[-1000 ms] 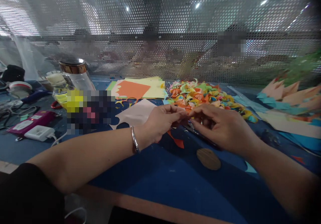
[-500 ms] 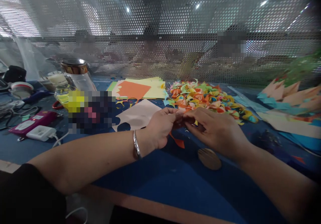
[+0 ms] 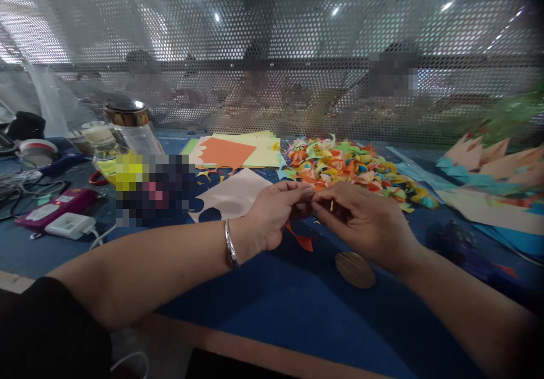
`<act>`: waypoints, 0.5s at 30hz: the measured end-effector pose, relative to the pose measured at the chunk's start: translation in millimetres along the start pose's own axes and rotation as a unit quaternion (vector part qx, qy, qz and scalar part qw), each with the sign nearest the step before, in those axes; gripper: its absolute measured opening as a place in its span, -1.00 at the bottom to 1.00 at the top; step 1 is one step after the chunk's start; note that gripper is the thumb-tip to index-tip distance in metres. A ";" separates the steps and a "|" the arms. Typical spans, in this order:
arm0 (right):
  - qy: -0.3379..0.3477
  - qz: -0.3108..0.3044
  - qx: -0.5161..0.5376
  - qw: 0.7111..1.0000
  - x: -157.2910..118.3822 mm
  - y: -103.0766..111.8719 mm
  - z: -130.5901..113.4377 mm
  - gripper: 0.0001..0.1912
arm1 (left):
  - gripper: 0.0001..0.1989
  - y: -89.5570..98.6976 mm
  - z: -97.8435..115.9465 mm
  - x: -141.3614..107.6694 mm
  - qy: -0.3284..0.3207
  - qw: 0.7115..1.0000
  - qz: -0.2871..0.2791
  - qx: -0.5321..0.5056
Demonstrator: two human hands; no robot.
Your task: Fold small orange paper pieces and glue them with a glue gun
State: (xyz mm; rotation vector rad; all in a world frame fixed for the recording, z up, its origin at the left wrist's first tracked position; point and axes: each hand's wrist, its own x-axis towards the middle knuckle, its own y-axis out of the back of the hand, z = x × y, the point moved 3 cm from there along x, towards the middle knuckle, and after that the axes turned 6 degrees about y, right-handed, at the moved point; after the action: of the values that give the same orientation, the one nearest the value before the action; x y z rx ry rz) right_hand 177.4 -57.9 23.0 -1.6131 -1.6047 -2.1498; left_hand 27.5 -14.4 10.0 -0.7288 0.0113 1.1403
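My left hand (image 3: 274, 216), with a silver bangle at its wrist, has its thumb and fingers pressed together. Its fingertips meet those of my right hand (image 3: 369, 223), whose thumb and index finger pinch close by. Whatever lies between the fingertips is hidden or too small to name. Beyond the hands is a heap of small folded paper pieces (image 3: 340, 161) in orange, yellow, green and pink. A pale pink sheet (image 3: 238, 191) with rounded cut-outs lies left of my left hand. An orange paper scrap (image 3: 302, 241) and a round brown disc (image 3: 355, 269) lie beneath the hands.
Coloured paper sheets (image 3: 227, 152) are stacked at the back. On the left stand a glass jar (image 3: 134, 132), a magenta power strip (image 3: 57, 209) and cables. Folded paper points (image 3: 476, 155) are at the right. A perforated metal screen (image 3: 272, 96) closes the back.
My hands stay almost in place, with the fingers shifting slightly at the tips. The pinkish bit visible between them earlier is now mostly covered. Everything else lies as before.
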 end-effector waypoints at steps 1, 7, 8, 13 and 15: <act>-0.031 0.003 0.029 0.999 0.2 0.5 1.2 -0.86 | -0.81 0.1 0.9 -0.1 -0.006 1.000 -0.005 0.003; -0.154 0.018 0.121 0.980 1.2 4.1 9.0 -0.85 | -0.86 0.5 2.9 -1.3 -0.058 0.997 -0.048 0.028; -0.163 0.017 0.131 0.978 1.2 4.2 9.8 -0.84 | -0.86 0.4 2.8 -1.6 -0.063 0.996 -0.054 0.029; -0.183 0.012 0.151 0.971 1.0 4.1 11.2 -0.81 | -0.91 0.2 2.0 -2.1 -0.071 0.995 -0.055 0.050; -0.188 0.012 0.152 0.970 1.2 4.5 11.1 -0.82 | -0.91 0.0 2.5 -2.2 -0.074 0.994 -0.047 0.063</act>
State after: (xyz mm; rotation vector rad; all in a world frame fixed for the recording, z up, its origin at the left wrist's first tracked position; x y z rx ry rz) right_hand 187.0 -51.5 26.3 -1.9990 -1.8799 -1.5467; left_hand 25.7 -14.8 12.8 -0.5256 -0.0753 1.0909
